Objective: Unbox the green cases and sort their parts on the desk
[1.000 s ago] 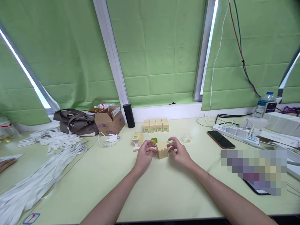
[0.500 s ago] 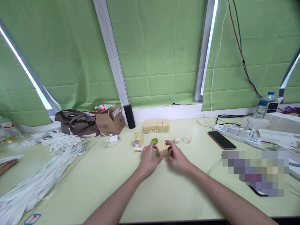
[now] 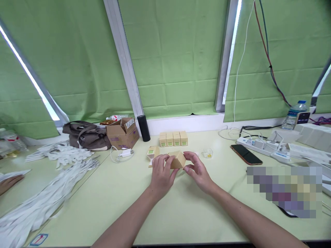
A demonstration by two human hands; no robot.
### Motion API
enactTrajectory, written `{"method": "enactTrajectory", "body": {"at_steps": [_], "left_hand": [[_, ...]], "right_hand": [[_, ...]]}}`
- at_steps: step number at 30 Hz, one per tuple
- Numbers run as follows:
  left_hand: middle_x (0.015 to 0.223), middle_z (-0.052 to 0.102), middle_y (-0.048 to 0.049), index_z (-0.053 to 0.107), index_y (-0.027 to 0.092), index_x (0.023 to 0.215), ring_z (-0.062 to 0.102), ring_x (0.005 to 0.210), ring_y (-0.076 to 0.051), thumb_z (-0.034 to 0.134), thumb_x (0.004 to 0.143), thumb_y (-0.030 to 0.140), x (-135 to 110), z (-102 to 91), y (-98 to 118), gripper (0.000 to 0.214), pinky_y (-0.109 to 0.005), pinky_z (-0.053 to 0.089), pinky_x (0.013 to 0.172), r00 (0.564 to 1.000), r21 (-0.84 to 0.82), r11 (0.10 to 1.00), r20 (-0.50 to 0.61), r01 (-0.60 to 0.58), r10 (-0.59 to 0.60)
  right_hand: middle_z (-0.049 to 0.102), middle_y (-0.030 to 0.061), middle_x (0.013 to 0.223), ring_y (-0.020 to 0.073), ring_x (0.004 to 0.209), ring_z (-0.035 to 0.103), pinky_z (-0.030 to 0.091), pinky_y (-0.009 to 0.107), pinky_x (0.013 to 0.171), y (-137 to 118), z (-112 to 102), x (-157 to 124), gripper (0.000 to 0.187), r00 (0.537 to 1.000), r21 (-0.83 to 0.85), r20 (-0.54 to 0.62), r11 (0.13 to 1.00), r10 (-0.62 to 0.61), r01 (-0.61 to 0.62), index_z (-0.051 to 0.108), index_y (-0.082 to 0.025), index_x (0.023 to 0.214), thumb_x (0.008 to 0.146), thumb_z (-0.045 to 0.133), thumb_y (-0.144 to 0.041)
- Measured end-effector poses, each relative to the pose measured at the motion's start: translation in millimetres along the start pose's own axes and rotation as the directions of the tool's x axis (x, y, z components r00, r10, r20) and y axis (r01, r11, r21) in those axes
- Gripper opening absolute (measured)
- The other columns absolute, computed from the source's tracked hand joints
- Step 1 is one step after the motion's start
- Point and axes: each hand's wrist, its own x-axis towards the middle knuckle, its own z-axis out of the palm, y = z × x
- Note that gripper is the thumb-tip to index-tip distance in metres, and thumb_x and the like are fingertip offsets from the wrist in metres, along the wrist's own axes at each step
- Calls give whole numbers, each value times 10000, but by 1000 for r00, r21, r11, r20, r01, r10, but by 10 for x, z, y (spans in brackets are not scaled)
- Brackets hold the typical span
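Note:
Between my two hands a small tan cardboard box (image 3: 178,159) is held tilted above the table. My left hand (image 3: 162,172) grips its left side, fingers over the top and thumb below. At its right end, the fingertips of my right hand (image 3: 198,172) pinch the edge. Just behind my left hand lies another tan box (image 3: 153,153) with a green label and its flap open. Several matching closed boxes (image 3: 173,138) stand in a row farther back. To the right of my right hand sits a small clear plastic piece (image 3: 207,153) with something yellow in it.
On the left are white strips (image 3: 49,193), a grey bag (image 3: 86,136), a cardboard carton (image 3: 122,134) and a white charger (image 3: 126,153). A black cylinder (image 3: 143,128) stands at the back. To the right lie a phone (image 3: 246,154) and power strip (image 3: 258,147). Another person's hand (image 3: 11,183) shows far left.
The held box has been lifted and tipped over, so a different face shows. My hands have turned with it and now hide the green piece and pale roll behind them.

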Motion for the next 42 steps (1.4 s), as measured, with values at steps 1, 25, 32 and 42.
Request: {"method": "enactTrajectory", "body": {"at_steps": [1,25,32,42], "left_hand": [[1158,619,-125,548,244,1368,589,1086,-302,708,938,233,-4,-5,4,459,-464,444,952,998,24,998,-33,-50,51],[1113,708,-114,557,236,1361,676,1044,-287,646,978,209,11,-43,22,394,-424,414,913,974,138,965,18,-225,225],[1179,702,-154,536,198,1359,668,1088,-327,658,958,223,30,-48,68,419,-488,495,933,980,42,983,99,-177,172],[1157,701,-161,562,203,1314,689,1010,-315,654,961,285,-3,12,51,373,-476,559,844,980,0,990,141,-144,143]], "right_hand": [[550,117,1429,261,1337,555,607,417,974,-38,4,-6,445,999,-36,-18,999,-27,27,460,-313,1415,1000,602,-387],[609,146,1393,310,1259,632,599,562,1004,-38,4,-45,557,976,-489,33,848,-216,204,306,-283,1553,1027,479,-222],[633,142,1285,294,1133,661,603,533,951,-21,-8,-34,559,987,-514,8,845,-163,144,301,-270,1520,997,478,-186],[658,133,1214,293,1040,680,596,487,891,-66,-35,-38,546,994,-596,35,797,-101,102,324,-257,1491,978,502,-204]]}}
